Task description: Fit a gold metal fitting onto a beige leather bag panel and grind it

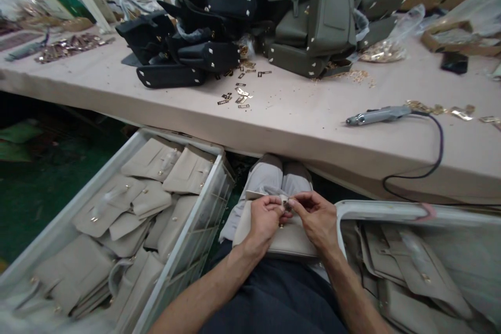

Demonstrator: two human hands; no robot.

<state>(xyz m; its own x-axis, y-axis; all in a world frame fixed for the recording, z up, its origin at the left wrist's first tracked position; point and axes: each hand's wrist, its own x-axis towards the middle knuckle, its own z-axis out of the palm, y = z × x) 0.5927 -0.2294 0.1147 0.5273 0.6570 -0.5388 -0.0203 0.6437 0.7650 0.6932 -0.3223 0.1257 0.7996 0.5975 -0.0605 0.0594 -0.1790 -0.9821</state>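
Your left hand (266,219) and right hand (317,216): fingers of both pinched on the beige bag (289,240) in your lap | worktop (293,115) ahead: electric screwdriver (378,115), well apart

We are looking at a handbag workshop, probably a small factory line. A long worktable (117,83) carries heaps of black bags (188,36) and olive bags (321,21), with loose brass fittings (237,96) scattered between them and a corded power screwdriver (378,115) lying nearby. Crates (183,250) of beige bag pieces (117,209) stand beside the seat.
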